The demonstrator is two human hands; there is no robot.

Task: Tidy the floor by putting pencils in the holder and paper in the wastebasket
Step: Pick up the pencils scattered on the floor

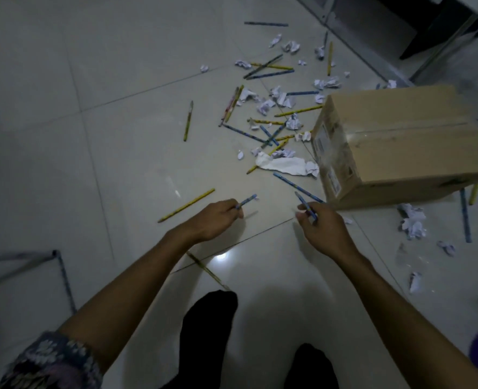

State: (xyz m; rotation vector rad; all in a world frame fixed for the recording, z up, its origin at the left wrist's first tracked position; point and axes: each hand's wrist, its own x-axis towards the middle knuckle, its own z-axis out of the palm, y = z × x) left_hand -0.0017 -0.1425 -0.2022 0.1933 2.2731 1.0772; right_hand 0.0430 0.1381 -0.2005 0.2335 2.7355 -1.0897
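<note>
My left hand (pixel 218 220) is closed around a blue pencil (pixel 247 200) whose tip sticks out toward the upper right. My right hand (pixel 323 230) grips another blue pencil (pixel 306 206) just in front of a cardboard box. A yellow pencil (pixel 187 204) lies on the tiles left of my left hand. Several blue and yellow pencils (pixel 260 130) and crumpled paper balls (pixel 294 122) are scattered across the floor ahead. A flattened white paper (pixel 284 165) lies beside the box. No holder or wastebasket is clearly visible.
A closed cardboard box (pixel 400 141) stands on the floor at right. More paper balls (pixel 413 223) and pencils (pixel 465 217) lie right of it. A metal frame (pixel 61 273) sits at lower left. Dark furniture (pixel 428 26) fills the far right corner. My feet in black socks (pixel 207 332) are below.
</note>
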